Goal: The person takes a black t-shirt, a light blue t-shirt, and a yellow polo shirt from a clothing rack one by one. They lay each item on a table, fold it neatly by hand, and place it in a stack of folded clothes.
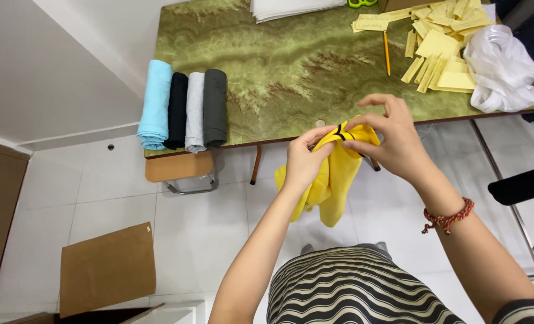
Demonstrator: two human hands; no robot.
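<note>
— So, both sets of fingers are pinched on that yellow garment (333,174): the left hand (303,163) is clamped on one side of its black-trimmed edge, and the right hand (393,141) nips the other side between thumb and forefinger, with its remaining fingers spread loose above.

— Where's the cloth itself?

— Held up in the air, just off the near edge of the green marbled counter (279,66), and the rest of it hangs limp towards the white floor (117,198).

— What stage would you call it?

— Straightening the trimmed edge before a fold or roll, I'd judge. Four rolled cloths (183,108) already lie side by side at the counter's left end.

— And next?

— Probably laying it flat, which needs bare surface. Yellow paper slips (441,45) and a white plastic bag (501,66) crowd the far right corner.
</note>
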